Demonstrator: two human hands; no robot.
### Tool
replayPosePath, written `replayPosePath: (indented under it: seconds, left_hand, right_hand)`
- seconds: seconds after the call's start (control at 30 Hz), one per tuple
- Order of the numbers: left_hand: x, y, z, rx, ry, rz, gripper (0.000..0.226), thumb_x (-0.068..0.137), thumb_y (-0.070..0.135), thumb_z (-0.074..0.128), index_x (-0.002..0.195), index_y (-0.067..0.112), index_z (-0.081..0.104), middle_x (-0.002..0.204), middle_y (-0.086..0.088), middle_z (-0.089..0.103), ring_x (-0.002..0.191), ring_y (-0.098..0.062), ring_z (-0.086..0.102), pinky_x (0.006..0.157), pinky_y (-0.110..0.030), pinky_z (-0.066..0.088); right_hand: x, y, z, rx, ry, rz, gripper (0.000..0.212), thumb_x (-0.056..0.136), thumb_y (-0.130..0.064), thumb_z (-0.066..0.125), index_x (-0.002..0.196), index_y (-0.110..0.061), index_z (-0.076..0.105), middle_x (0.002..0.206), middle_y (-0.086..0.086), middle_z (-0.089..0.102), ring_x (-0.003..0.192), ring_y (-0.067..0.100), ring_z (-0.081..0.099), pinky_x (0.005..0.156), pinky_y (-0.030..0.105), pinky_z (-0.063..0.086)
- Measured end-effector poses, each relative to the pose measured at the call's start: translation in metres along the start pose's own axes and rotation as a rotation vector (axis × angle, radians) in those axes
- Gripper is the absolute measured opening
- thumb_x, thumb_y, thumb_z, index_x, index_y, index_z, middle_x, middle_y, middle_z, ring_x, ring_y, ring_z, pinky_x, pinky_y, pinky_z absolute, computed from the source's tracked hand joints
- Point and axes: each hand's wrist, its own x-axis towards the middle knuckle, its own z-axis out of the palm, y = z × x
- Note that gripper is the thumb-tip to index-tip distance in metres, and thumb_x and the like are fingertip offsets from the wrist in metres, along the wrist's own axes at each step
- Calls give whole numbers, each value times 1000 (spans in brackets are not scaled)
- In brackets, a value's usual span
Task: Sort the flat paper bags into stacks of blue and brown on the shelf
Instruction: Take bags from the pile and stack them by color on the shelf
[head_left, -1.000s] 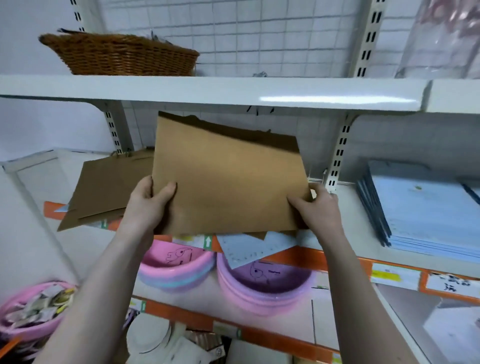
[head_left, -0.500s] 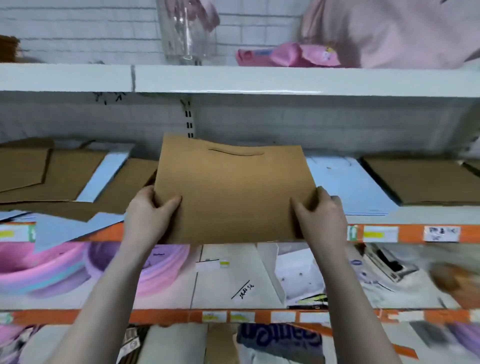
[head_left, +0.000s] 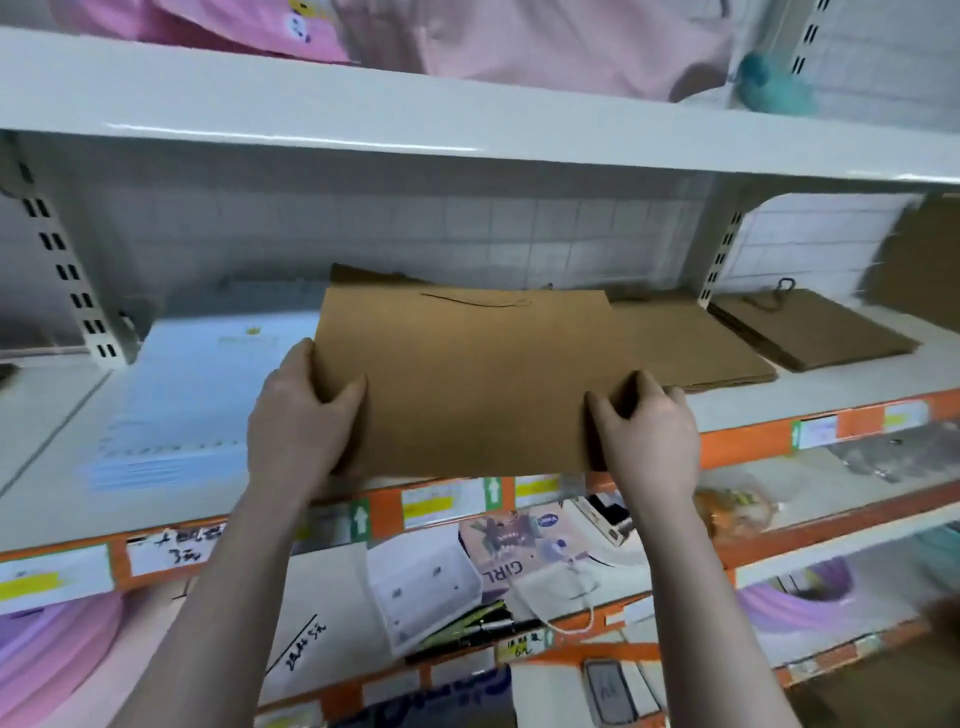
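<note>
White shelf (head_left: 810, 384) with orange edge strip (head_left: 748, 447); tiled wall (head_left: 415, 234) behind.

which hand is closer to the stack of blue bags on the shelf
Left. The left hand grips the brown bag right beside the blue stack; the right hand grips the bag's far corner, a bag's width away.

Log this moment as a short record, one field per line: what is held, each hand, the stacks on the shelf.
held: brown paper bag, flat, near edge past the shelf front
left hand: grip on bag's left edge
right hand: grip on bag's right edge
blue stack: on shelf, left of the held bag
brown stack: under and behind the held bag
second brown stack: further right
</note>
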Motion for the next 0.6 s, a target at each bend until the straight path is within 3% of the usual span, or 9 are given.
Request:
replayPosePath:
  seconds: [0.23,0.37,0.6]
  left_hand:
    - [28,59,94,-40,-114,30,52,87,30,61,133,12,45,126,-14,55,114,-32,50,88,-35,39]
    - [31,82,137,4,-155,3,55,86,36,60,133,12,44,123,-15,55,112,-34,50,90,-42,41]
    - [9,132,207,54,-79,-55,45,84,33,62,117,7,47,111,-18,56,103,-36,52,76,-36,37]
  right_hand:
    - [82,57,-2,-76,48,62,40,87,-35,58,111,-3,57,106,21,55,104,38,49,89,39,37]
    - [118,85,-5,-106,37,83,37,88,-35,57,105,-3,58,106,19,55,104,38,49,89,39,37]
    - [196,146,-8,-82,-45,5,34,87,-34,55,100,-3,59,106,19,57,103,37,50,87,39,40]
